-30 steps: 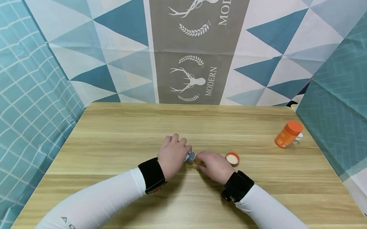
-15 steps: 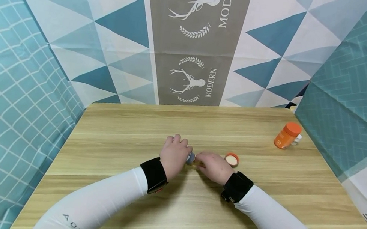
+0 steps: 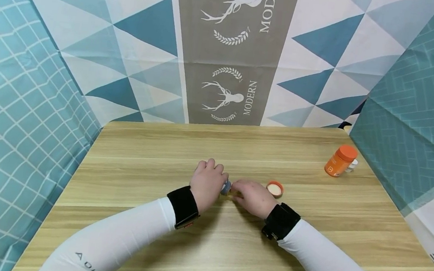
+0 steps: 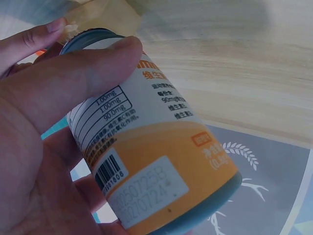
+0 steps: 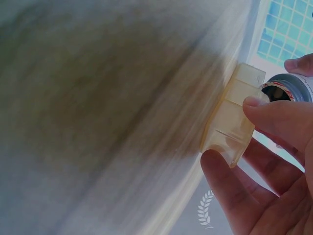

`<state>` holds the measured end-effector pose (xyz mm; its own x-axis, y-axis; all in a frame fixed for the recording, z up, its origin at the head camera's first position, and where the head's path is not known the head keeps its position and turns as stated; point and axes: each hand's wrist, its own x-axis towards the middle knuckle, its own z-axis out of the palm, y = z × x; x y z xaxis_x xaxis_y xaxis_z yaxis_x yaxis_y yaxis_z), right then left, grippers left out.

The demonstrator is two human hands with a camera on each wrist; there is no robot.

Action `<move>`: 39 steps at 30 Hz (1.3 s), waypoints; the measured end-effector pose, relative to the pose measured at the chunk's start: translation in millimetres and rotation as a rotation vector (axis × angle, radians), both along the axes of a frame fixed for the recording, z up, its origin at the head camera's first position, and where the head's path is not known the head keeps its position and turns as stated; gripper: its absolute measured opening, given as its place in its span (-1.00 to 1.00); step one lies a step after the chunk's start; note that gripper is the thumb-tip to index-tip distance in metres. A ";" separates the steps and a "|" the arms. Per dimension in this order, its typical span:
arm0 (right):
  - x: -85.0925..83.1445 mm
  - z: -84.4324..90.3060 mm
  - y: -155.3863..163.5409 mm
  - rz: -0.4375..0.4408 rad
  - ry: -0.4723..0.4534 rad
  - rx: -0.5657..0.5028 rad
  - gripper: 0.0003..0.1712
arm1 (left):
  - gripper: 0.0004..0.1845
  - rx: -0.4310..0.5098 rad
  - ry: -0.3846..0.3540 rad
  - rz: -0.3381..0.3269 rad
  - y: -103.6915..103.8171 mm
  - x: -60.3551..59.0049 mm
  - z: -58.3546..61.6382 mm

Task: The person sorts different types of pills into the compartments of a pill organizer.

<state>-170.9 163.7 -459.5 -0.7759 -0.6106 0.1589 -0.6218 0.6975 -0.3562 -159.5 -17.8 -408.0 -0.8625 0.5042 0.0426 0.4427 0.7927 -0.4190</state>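
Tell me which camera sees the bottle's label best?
The left wrist view: the bottle fills it, with label print and barcode readable in the left hand. The head view shows only a sliver between both hands; the right wrist view just its open mouth.

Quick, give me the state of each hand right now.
Left hand: grips the open vitamin bottle, thumb across its label.
Right hand: pinches a small translucent plastic box at the bottle's mouth.

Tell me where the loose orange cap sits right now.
In the head view, the orange cap lies upturned on the table, just right of the right hand.
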 end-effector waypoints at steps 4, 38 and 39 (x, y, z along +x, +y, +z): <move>-1.2 -1.4 -0.4 0.004 0.015 0.003 -0.89 | -0.69 0.009 0.015 0.000 -1.7 0.9 -0.3; -11.9 2.6 -3.0 0.008 0.014 0.054 -0.81 | -0.44 0.701 -0.085 -0.034 -37.1 9.3 -20.6; -12.6 2.3 -2.9 0.006 0.017 0.060 -0.79 | -0.43 0.726 -0.106 -0.028 -37.0 10.5 -20.2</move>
<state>-183.5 160.8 -457.2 -0.7698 -0.6239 0.1346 -0.6314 0.7138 -0.3030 -149.0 -54.9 -428.1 -0.8679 0.4023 0.2913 0.4755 0.8425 0.2532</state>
